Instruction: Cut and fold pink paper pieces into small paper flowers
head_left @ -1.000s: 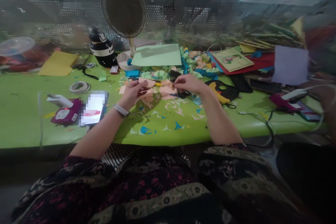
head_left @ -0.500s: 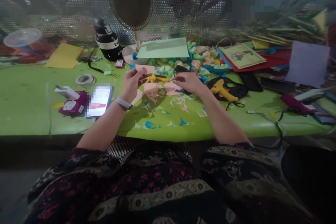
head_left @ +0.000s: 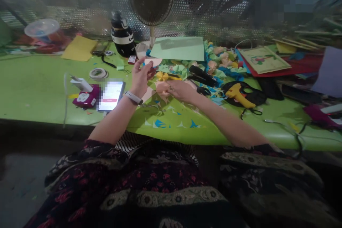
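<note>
Pink paper piece (head_left: 153, 61), thin and flat, is pinched between thumb and fingers of the left hand (head_left: 140, 76) and lifted off the green tabletop (head_left: 40, 89), probably to keep its edges free. The right hand (head_left: 179, 91) lies low, fingers curled onto a crumpled pink scrap (head_left: 161, 87) just below the left hand. Yellow-handled scissors (head_left: 164, 76) lie between the hands, and pointed offcuts (head_left: 160, 124) lie near the wrists.

Glossy, smooth green desk (head_left: 40, 89); matt pink paper (head_left: 153, 62); perforated metal screen (head_left: 80, 14); shiny yellow plastic glue gun (head_left: 236, 94).
</note>
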A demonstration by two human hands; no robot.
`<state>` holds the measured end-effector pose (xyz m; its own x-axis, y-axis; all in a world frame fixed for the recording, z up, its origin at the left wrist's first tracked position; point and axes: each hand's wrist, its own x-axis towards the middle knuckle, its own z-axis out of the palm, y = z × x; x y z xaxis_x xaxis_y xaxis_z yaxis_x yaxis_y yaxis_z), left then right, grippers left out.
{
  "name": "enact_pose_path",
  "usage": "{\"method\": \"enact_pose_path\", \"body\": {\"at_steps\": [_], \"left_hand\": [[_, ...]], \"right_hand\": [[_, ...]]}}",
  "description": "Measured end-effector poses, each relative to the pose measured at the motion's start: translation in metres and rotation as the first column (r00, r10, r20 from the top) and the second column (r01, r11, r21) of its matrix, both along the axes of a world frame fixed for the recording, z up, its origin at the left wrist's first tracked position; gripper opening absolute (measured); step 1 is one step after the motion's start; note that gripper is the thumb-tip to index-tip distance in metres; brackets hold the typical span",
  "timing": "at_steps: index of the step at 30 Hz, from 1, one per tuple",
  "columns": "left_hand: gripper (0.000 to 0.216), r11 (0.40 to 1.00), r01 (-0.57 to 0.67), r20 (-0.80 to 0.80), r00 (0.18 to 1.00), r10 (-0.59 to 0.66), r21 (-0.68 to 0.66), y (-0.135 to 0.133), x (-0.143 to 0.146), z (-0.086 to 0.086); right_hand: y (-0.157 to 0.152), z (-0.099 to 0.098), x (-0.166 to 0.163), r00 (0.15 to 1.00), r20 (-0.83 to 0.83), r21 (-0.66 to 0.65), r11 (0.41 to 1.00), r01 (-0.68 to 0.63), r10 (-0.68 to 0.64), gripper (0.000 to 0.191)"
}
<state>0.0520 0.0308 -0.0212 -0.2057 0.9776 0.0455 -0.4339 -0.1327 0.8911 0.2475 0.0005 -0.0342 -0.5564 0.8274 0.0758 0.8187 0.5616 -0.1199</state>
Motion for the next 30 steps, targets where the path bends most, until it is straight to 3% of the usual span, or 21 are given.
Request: {"method": "enact_pose_path", "body": {"at_steps": [3,7,13,19,30], "left_hand": [[0.042,1.0,0.019,0.028,0.999,-0.018,-0.024,-0.001,0.002,0.0],[0.041,0.999,0.03,0.047,0.999,-0.028,-0.04,-0.002,0.002,0.001],[0.044,0.998,0.032,-0.029,0.999,-0.033,-0.053,-0.003,0.001,0.005],[0.037,0.997,0.043,-0.006,0.999,-0.043,-0.066,-0.008,0.003,0.007],[0.042,0.996,0.084,0.014,0.996,-0.084,0.006,-0.009,0.005,0.005]], "right_hand": [[0.002,0.001,-0.013,0.986,0.163,-0.024,0.999,0.044,-0.04,0.046],[0.003,0.003,-0.015,0.968,0.24,-0.011,0.997,0.077,-0.073,0.035],[0.002,0.008,-0.017,0.963,0.267,0.03,0.999,0.024,-0.031,0.035],[0.001,0.006,-0.02,0.948,0.319,0.072,0.997,-0.039,0.014,0.034],[0.0,0.01,-0.023,0.965,0.26,0.127,0.992,0.01,-0.043,0.028]]}}
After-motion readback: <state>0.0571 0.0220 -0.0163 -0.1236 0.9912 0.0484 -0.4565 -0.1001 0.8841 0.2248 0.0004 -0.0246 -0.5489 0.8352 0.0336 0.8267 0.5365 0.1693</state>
